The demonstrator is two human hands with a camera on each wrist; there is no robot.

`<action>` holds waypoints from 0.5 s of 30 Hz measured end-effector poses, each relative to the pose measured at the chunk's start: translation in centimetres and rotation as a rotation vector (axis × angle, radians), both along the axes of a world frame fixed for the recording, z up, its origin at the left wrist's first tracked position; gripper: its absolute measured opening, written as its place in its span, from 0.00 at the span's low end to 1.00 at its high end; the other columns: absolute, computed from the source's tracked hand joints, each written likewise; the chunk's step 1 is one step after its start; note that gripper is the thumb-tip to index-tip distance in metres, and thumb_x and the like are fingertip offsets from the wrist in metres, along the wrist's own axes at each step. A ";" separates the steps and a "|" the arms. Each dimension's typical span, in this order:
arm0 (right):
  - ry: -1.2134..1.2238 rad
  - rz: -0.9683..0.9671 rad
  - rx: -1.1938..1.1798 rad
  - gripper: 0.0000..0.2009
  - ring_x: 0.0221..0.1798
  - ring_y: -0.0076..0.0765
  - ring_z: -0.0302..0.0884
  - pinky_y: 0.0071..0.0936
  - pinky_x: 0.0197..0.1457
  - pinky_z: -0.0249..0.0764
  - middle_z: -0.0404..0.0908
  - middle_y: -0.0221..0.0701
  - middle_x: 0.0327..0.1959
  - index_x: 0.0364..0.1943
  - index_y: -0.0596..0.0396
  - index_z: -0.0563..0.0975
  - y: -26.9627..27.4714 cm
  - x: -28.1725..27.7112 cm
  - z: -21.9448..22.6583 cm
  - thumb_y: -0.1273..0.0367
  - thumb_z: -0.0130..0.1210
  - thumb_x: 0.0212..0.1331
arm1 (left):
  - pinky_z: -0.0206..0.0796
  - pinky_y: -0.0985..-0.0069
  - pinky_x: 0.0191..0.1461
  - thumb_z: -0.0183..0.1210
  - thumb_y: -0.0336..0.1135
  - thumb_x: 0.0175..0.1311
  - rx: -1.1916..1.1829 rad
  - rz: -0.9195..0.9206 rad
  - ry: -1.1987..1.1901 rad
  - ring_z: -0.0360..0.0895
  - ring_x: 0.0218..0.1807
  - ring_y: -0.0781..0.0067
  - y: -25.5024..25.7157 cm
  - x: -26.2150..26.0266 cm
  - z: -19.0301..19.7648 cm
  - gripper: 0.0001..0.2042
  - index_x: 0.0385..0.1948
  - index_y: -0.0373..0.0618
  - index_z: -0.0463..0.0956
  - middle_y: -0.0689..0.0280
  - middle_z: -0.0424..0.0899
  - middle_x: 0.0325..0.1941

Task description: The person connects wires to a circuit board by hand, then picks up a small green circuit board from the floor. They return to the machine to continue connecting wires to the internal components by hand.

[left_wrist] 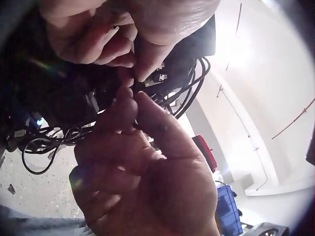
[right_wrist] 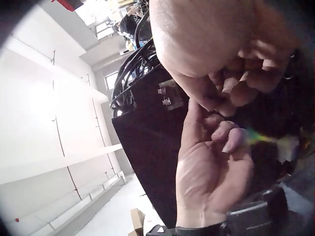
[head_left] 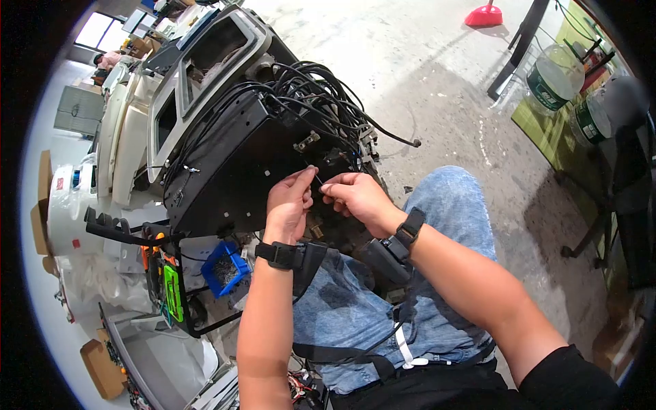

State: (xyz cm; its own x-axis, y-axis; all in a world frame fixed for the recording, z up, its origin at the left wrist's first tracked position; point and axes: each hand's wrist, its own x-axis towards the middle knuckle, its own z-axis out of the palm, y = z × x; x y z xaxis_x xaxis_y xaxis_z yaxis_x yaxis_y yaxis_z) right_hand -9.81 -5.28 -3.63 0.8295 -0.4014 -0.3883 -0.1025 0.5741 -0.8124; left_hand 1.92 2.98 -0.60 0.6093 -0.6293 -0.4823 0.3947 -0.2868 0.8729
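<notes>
Together, left hand (head_left: 289,203) and right hand (head_left: 355,198), each grip pinched tight on one thin black cable (head_left: 316,175).

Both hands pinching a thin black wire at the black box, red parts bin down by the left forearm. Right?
Not quite: the parts bin is blue, not red, as the head view shows. The rest holds: the left hand and right hand both pinch a thin black wire in front of the black box.

no readable text anywhere, green-labelled water jugs (head_left: 555,76) too small and blurry to make out, green tag on the tool rack (head_left: 173,292) also unreadable, wrist views show no lettering at all
</notes>
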 end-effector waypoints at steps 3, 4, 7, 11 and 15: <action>-0.002 0.001 0.023 0.08 0.23 0.15 0.66 0.14 0.25 0.61 0.76 0.24 0.26 0.33 0.54 0.76 0.0 0.1 -0.1 0.67 0.51 0.53 | 0.45 0.89 0.19 0.58 0.34 0.55 -0.030 0.001 -0.006 0.55 0.17 0.90 0.0 0.3 -0.1 0.10 0.33 0.37 0.75 0.77 0.64 0.17; -0.008 -0.003 0.040 0.08 0.23 0.15 0.66 0.14 0.25 0.61 0.76 0.24 0.26 0.33 0.54 0.76 0.0 -0.1 0.0 0.67 0.51 0.53 | 0.45 0.89 0.19 0.56 0.34 0.56 -0.022 -0.018 -0.010 0.56 0.18 0.90 0.0 0.2 0.0 0.09 0.34 0.38 0.74 0.77 0.63 0.17; -0.006 0.000 0.050 0.08 0.22 0.15 0.66 0.14 0.24 0.61 0.76 0.24 0.26 0.33 0.54 0.76 0.0 0.0 -0.1 0.67 0.51 0.54 | 0.46 0.89 0.20 0.54 0.33 0.57 -0.009 -0.042 -0.028 0.56 0.18 0.90 -0.1 0.1 0.0 0.09 0.35 0.38 0.73 0.78 0.63 0.18; 0.010 -0.008 0.033 0.07 0.22 0.15 0.66 0.14 0.24 0.61 0.76 0.23 0.26 0.33 0.54 0.76 0.0 0.0 -0.3 0.68 0.50 0.54 | 0.45 0.89 0.19 0.55 0.33 0.57 0.000 -0.029 -0.055 0.56 0.18 0.90 -0.3 -0.1 0.0 0.09 0.35 0.38 0.73 0.78 0.63 0.18; 0.018 -0.008 0.017 0.07 0.23 0.15 0.66 0.14 0.25 0.61 0.76 0.23 0.25 0.33 0.54 0.76 0.0 0.1 -0.3 0.68 0.50 0.54 | 0.44 0.89 0.19 0.57 0.33 0.55 -0.031 0.009 -0.042 0.54 0.17 0.91 -0.3 0.0 -0.3 0.09 0.34 0.37 0.76 0.77 0.65 0.17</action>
State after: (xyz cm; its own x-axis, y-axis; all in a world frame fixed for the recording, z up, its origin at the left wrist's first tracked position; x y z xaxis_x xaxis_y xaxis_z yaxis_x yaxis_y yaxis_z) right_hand -9.74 -5.32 -3.89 0.8190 -0.4013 -0.4100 -0.1123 0.5887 -0.8005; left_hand 1.94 2.71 -0.89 0.6343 -0.6379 -0.4367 0.3597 -0.2565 0.8971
